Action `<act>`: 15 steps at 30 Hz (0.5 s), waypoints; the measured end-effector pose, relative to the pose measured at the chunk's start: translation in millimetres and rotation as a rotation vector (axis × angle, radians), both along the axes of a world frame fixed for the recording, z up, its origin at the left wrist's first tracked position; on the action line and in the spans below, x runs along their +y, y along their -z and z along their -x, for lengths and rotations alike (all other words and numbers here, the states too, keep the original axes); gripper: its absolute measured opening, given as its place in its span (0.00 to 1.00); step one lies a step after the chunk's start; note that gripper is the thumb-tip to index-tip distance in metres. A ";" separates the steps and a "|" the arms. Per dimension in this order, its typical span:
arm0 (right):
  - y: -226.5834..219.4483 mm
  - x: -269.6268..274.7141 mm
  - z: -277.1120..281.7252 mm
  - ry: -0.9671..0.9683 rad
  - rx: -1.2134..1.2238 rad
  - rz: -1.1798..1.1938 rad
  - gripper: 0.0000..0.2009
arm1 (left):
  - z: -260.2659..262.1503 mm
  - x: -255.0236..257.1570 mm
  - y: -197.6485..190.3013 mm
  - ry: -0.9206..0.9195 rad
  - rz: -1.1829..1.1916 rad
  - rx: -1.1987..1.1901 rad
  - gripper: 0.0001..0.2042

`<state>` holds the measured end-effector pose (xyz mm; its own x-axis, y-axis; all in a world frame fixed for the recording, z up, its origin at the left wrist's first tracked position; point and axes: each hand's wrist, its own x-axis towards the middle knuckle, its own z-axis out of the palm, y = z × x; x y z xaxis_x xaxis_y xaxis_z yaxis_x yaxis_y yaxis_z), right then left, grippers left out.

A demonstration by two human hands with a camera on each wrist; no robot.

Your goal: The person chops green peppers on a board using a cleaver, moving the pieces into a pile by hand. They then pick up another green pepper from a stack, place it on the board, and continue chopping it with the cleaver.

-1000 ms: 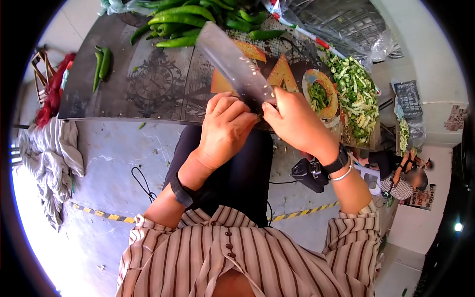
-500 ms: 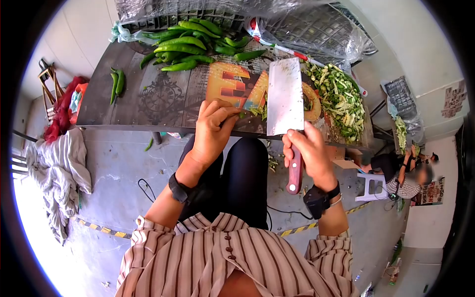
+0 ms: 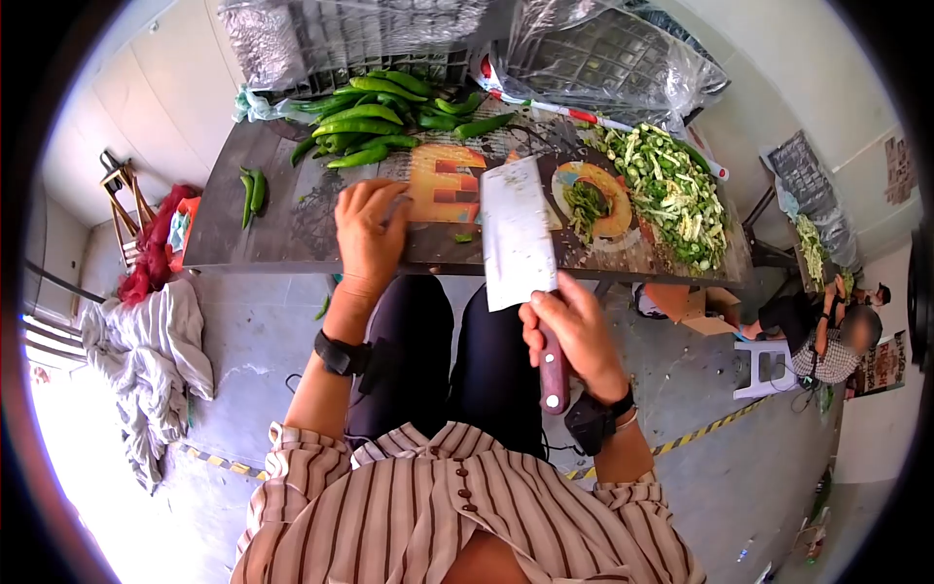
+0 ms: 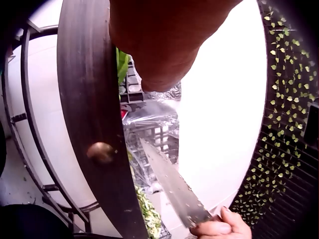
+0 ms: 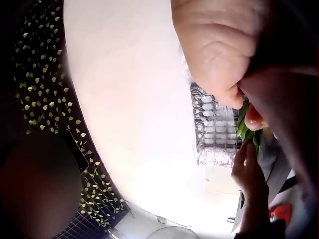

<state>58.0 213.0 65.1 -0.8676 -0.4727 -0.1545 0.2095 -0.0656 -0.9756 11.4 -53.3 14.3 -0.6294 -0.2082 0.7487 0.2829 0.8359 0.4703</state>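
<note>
In the head view my right hand (image 3: 574, 331) grips the brown wooden handle of a cleaver (image 3: 520, 234). Its broad blade, flecked with bits, points away from me over the table's near edge. My left hand (image 3: 372, 229) hovers at the near side of the table, thumb and fingers parted and loosely bent. Beyond it lies a heap of long green peppers (image 3: 365, 127). Chopped peppers (image 3: 671, 195) spread at the right end, and a smaller mound of cut bits (image 3: 586, 209) lies left of them. A small green piece (image 3: 463, 237) rests left of the blade.
Two green peppers (image 3: 253, 195) lie apart at the table's left. Plastic-wrapped crates (image 3: 613, 73) stand behind, with a red-and-white strip (image 3: 584, 115) along the back. A cardboard box (image 3: 705, 310) is on the floor at right, near a person (image 3: 827, 350) seated on a stool.
The cleaver has swung from lying across the work near both hands to pointing forward, its handle in view. My left hand has moved left, away from the blade, and its fingers have spread.
</note>
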 end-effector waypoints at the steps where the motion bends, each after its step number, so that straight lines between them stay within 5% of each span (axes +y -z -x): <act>1: 1.1 -2.3 -2.3 -0.031 -0.019 -0.020 0.08 | 1.6 -6.3 4.8 -0.023 -0.008 0.007 0.09; 9: 16.3 -20.5 -5.2 -0.145 -0.040 0.003 0.09 | 4.8 -5.3 12.9 -0.041 0.019 -0.029 0.11; 15: 15.2 -7.0 3.5 0.034 -0.072 -0.052 0.09 | 2.7 -3.2 12.0 -0.055 0.036 -0.039 0.09</act>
